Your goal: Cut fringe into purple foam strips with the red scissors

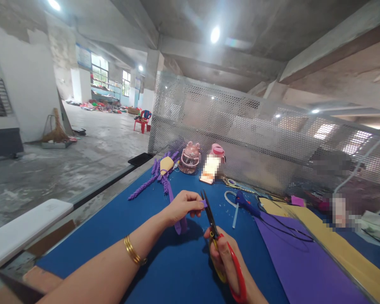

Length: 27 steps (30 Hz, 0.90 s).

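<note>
Fingers of my left hand [190, 204] are pinched on one end of a purple strip [180, 227], which loops down below the hand and runs back toward a bunch of purple flower sprigs [144, 188]. A yellow piece [166, 164] lies on that bunch. My right hand [221, 249] grips a pair of scissors [210, 213] with red and yellow handles. Their dark blades are slightly apart and point up and away, right beside the strip's end at my left fingertips. Whether the blades touch the strip, I cannot tell.
A blue glue gun [242, 199] with its cord lies right of the scissors. Purple sheet [291, 253] and yellow sheet [338, 249] cover the right side. A pink helmet-shaped object [190, 158] and a phone [209, 171] stand before the perforated metal screen [240, 122].
</note>
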Each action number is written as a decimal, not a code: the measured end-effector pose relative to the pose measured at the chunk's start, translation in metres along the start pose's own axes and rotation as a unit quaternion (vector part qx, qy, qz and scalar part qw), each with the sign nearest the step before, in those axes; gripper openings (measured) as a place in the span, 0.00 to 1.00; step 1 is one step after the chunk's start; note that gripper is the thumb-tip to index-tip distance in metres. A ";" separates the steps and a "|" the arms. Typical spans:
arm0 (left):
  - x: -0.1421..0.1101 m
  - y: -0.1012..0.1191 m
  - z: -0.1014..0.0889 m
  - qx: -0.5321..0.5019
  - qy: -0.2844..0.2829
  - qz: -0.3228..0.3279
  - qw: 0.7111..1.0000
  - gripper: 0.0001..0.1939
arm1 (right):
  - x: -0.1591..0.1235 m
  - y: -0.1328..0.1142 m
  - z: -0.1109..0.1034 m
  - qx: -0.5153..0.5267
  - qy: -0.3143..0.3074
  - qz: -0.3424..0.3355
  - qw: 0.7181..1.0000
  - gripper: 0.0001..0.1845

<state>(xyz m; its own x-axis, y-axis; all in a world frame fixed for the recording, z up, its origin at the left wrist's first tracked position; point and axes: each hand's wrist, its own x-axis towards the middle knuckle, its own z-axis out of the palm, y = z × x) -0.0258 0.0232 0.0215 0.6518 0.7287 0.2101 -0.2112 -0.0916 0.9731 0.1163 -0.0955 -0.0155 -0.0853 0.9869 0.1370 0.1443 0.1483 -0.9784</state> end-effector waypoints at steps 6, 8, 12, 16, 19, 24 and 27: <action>0.000 0.000 0.000 0.001 -0.001 0.004 1.000 0.14 | 0.000 0.002 -0.001 0.005 -0.002 0.000 1.000 0.31; 0.000 0.000 0.000 -0.001 -0.003 0.007 1.000 0.14 | 0.000 0.002 -0.001 0.004 -0.003 -0.002 1.000 0.30; 0.000 -0.002 0.000 -0.005 -0.002 0.008 1.000 0.13 | 0.000 0.001 -0.001 0.004 0.000 -0.003 1.000 0.30; 0.000 -0.001 0.001 -0.008 0.001 0.004 1.000 0.14 | 0.002 0.006 -0.001 -0.004 0.015 -0.017 1.000 0.29; -0.001 0.001 0.001 -0.006 0.002 0.002 1.000 0.14 | 0.003 0.009 -0.001 -0.003 0.021 -0.022 1.000 0.29; 0.000 0.001 0.001 -0.008 0.003 0.003 1.000 0.14 | 0.004 0.010 -0.002 -0.013 0.016 -0.026 0.999 0.28; 0.001 -0.001 0.001 -0.005 0.001 0.005 1.000 0.14 | 0.003 0.009 -0.002 -0.025 0.023 -0.030 0.999 0.28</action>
<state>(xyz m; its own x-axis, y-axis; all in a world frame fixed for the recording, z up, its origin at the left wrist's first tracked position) -0.0247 0.0231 0.0211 0.6480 0.7296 0.2188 -0.2245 -0.0915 0.9702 0.1189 -0.0907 -0.0235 -0.0507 0.9779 0.2031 0.1886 0.2090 -0.9595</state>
